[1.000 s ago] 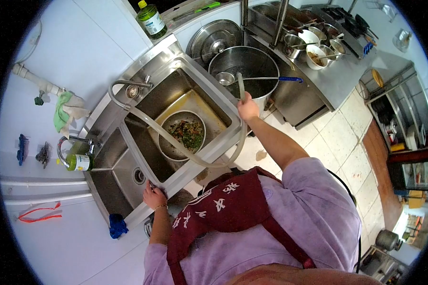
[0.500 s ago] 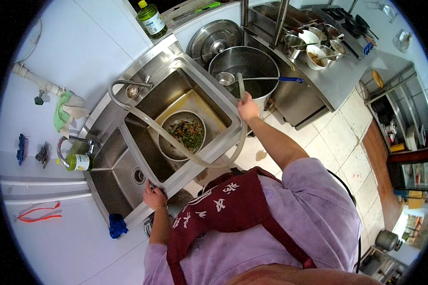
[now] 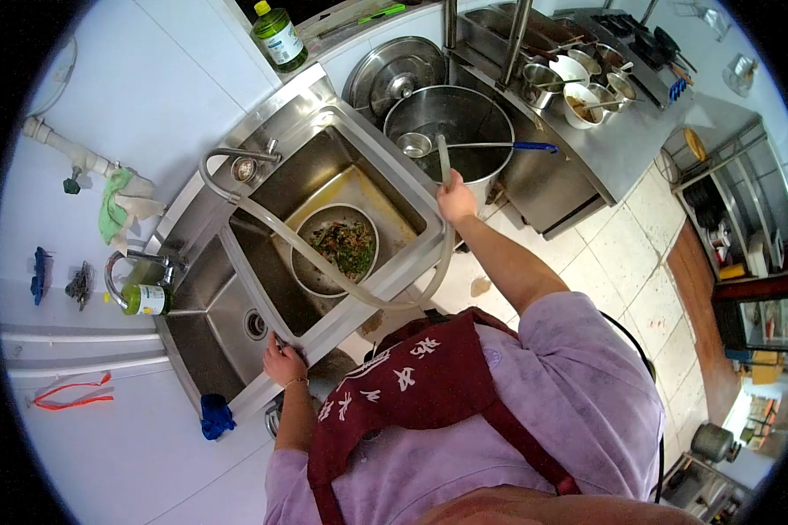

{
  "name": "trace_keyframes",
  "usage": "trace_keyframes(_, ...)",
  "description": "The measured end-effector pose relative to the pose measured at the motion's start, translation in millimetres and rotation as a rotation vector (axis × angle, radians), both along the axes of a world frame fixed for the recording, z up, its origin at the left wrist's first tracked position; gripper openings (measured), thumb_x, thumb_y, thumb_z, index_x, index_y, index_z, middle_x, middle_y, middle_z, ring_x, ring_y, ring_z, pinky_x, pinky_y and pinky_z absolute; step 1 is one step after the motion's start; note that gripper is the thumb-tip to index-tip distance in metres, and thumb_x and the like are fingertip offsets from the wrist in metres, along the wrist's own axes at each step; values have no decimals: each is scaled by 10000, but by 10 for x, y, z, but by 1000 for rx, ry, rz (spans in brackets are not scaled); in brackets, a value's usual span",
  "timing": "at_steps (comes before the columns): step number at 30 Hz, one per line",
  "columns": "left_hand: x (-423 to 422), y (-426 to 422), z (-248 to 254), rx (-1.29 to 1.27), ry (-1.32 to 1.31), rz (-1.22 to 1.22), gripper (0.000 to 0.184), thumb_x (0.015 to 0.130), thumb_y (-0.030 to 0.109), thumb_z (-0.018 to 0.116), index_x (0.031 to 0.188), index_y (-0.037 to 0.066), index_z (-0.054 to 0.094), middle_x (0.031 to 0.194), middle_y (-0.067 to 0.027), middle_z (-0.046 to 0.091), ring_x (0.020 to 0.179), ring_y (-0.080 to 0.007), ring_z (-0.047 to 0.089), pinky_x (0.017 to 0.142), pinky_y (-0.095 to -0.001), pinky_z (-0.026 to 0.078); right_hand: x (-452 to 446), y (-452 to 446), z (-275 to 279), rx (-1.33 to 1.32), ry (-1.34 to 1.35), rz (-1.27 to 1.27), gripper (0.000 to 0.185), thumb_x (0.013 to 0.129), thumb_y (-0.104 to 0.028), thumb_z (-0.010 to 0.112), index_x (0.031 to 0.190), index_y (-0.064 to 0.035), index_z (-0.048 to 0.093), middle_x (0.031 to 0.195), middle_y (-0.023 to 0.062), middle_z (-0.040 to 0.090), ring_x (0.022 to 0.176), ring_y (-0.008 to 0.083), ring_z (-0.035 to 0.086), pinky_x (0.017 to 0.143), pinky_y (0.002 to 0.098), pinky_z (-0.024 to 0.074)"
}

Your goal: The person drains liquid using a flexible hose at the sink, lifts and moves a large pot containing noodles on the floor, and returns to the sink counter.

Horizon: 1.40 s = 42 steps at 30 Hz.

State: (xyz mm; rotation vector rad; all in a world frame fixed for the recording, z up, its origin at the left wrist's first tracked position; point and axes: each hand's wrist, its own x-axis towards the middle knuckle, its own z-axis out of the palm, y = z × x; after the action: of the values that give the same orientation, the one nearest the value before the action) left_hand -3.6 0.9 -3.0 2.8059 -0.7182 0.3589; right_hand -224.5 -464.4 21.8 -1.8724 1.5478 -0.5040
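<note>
In the head view my right hand (image 3: pixel 457 203) is closed around a pale hose (image 3: pixel 359 294). The hose runs from the faucet (image 3: pixel 215 166) over the sink (image 3: pixel 378 302), loops outside its front edge and rises through my grip. Its end points into a large metal pot (image 3: pixel 485 178), across which lies a ladle (image 3: pixel 414 145) with a blue handle. My left hand (image 3: pixel 284 362) rests at the sink's front rim with its fingers curled over the edge; a small dark patch shows by the fingertips. Inside the larger basin sits a round strainer-like bowl (image 3: pixel 373 229) of chopped green and brown scraps.
A metal lid (image 3: pixel 394 70) leans behind the pot. Green bottles stand on the ledge (image 3: pixel 282 39) and by the small basin (image 3: pixel 145 298). A blue cloth (image 3: pixel 216 416) hangs at the sink's corner. Pots and bowls crowd the steel counter (image 3: pixel 626 162) at right.
</note>
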Motion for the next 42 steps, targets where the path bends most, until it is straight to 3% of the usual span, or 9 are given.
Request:
trace_keyframes(21, -26, -25, 49, 3, 19, 0, 481, 795, 194, 470, 1272, 165, 524, 924, -138, 570, 898, -347, 531, 814, -472, 400, 4, -18, -69, -57, 10, 18, 555, 869, -271, 461, 1369, -70, 326, 951, 229, 655, 874, 389, 632, 791, 471, 492)
trace_keyframes(23, -18, -18, 46, 17, 35, 13, 481, 795, 195, 468, 1272, 163, 524, 926, -139, 571, 901, -348, 531, 816, -472, 400, 0, 1, 8, 12, -8, -1, 543, 870, -286, 486, 1358, -83, 363, 997, 242, 642, 938, 402, 612, 847, 465, 470)
trace_keyframes(42, -4, -5, 23, 18, 53, 21, 488, 799, 199, 467, 1286, 196, 513, 940, -138, 565, 908, -349, 528, 823, -478, 396, -1, -10, -12, 34, -26, 1, 557, 869, -281, 489, 1371, -84, 346, 1026, 241, 637, 952, 396, 611, 863, 457, 468)
